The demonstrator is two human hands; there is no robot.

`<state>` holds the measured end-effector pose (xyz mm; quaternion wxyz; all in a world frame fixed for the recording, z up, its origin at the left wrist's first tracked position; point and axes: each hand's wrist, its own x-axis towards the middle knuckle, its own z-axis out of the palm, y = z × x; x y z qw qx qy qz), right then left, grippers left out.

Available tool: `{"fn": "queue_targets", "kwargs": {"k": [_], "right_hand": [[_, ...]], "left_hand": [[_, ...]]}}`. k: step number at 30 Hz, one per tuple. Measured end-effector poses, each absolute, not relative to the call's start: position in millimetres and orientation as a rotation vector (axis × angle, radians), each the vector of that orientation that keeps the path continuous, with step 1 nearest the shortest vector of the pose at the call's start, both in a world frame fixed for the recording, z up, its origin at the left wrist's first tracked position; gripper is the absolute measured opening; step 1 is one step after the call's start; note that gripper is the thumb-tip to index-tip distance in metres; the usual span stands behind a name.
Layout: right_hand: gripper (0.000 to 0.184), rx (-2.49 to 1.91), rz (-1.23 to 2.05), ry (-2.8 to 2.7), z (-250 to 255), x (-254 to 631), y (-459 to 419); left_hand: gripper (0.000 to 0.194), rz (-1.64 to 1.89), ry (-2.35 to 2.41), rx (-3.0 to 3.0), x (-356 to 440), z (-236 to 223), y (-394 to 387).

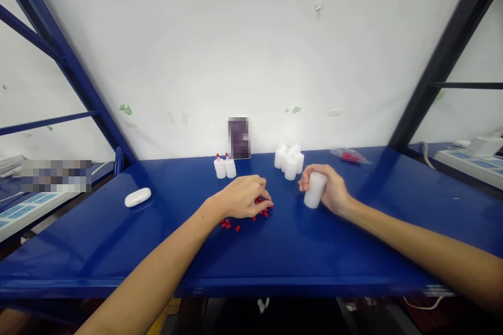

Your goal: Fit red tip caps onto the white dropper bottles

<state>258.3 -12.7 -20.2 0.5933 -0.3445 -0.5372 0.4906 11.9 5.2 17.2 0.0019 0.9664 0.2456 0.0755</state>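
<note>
My right hand (332, 188) is closed around a small white plastic bottle (315, 191), tilted just above the blue table (157, 241). My left hand (243, 197) rests palm down on a scatter of small red caps (231, 224), fingers curled over them; whether it holds one is hidden. Two white bottles with red caps (225, 166) stand behind the left hand. A cluster of several uncapped white bottles (290, 161) stands behind the right hand.
A white earbud case (138, 197) lies at the left of the table. A dark phone (239, 138) leans on the white wall. A clear bag of red caps (349, 156) lies at the back right. Blue and black frame posts flank the table.
</note>
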Motion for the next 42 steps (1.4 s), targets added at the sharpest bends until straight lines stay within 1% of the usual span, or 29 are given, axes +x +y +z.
{"fn": "queue_targets", "kwargs": {"k": [4,9,14,16,18,21,23,25,27,29,31,33,36,42], "right_hand": [[0.048,-0.703,1.228,-1.383,-21.8,240.1,-23.3],[0.05,-0.696,1.3,-1.394,-26.5,229.3,-14.0],[0.052,-0.788,1.137,-1.508,-26.3,225.7,-3.1],[0.054,-0.821,1.138,-1.463,-26.0,226.4,-2.1],[0.052,-0.833,1.155,-1.437,-25.2,228.5,-3.0],[0.042,-0.783,1.121,-1.483,-22.6,232.0,-6.6],[0.033,-0.728,1.109,-1.517,-20.0,232.4,-9.4],[0.029,-0.699,1.105,-1.539,-17.6,230.7,-12.2],[0.03,-0.713,1.08,-1.554,-15.9,227.2,-15.2],[0.037,-0.759,1.035,-1.572,-15.1,223.3,-18.0],[0.046,-0.799,0.979,-1.631,-15.0,220.5,-20.6],[0.05,-0.81,0.919,-1.724,-15.2,219.6,-22.6],[0.05,-0.772,0.826,-1.867,-15.1,221.7,-24.2],[0.044,-0.757,0.697,-2.06,-12.8,228.0,-25.4]], "left_hand": [[0.033,0.222,0.759,3.119,15.1,17.7,2.9],[0.035,0.243,0.774,3.257,23.2,16.4,-0.7],[0.029,0.272,0.856,3.269,31.4,7.6,2.5],[0.028,0.308,0.853,3.229,33.3,3.1,5.2],[0.026,0.323,0.844,3.181,34.7,-0.6,7.2],[0.021,0.364,0.811,3.166,36.6,-3.2,7.6],[0.019,0.5,0.779,3.156,37.6,-3.7,6.2],[0.015,0.784,0.747,3.046,38.4,-3.8,3.8],[0.01,1.109,0.709,2.816,39.4,-3.6,0.4],[0.006,1.307,0.672,2.571,41.1,-2.9,-3.8],[0.006,1.382,0.658,2.4,43.4,-2.0,-7.9],[0.006,1.425,0.655,2.295,45.7,-1.4,-11.0],[0.005,1.466,0.644,2.21,46.8,-1.4,-12.8],[0.005,1.367,0.563,2.268,42.0,0.0,-14.1]]}}
